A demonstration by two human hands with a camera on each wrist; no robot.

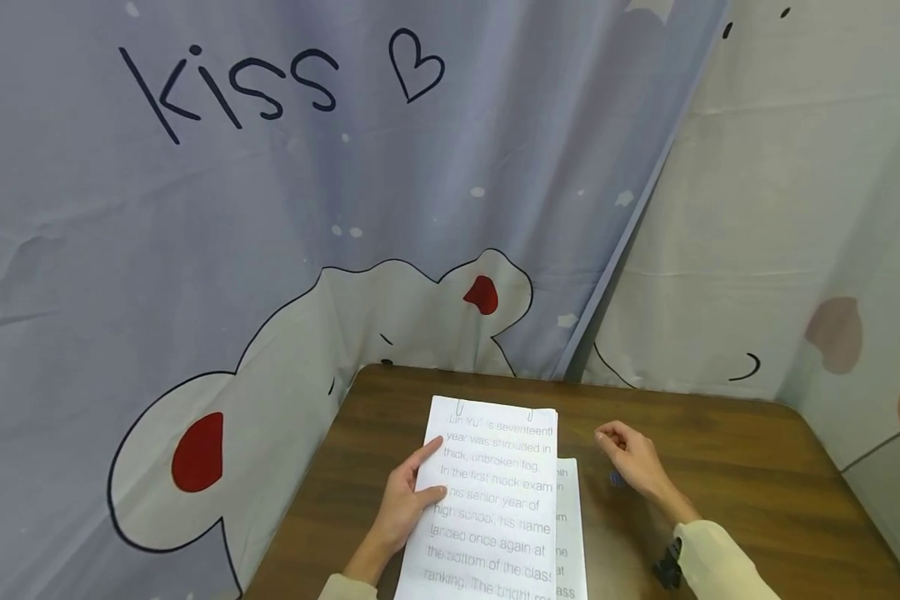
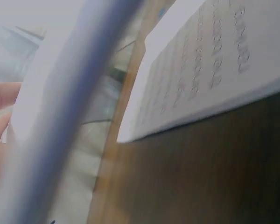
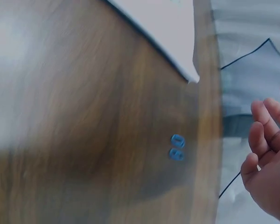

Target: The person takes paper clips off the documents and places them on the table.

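White printed paper bundle [image 1: 495, 500] held raised, two clips at its top
The bundle's portrait sheets carry large, pale-grey English print, and two slim bent-wire paper clips [image 1: 459, 408] sit apart along its top edge, one toward each corner. Below the bundle, a second white stack of printed paper [image 1: 571, 533] lies flat, mostly covered in the head view, a strip showing past the bundle's right edge. Farther right of the bundle lie two small blue oval loops [image 3: 176, 154], just beside each other.

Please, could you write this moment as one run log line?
left hand: holds clipped pages | right hand: above table, nothing visibly held | second stack: on table | two small blue objects: on table
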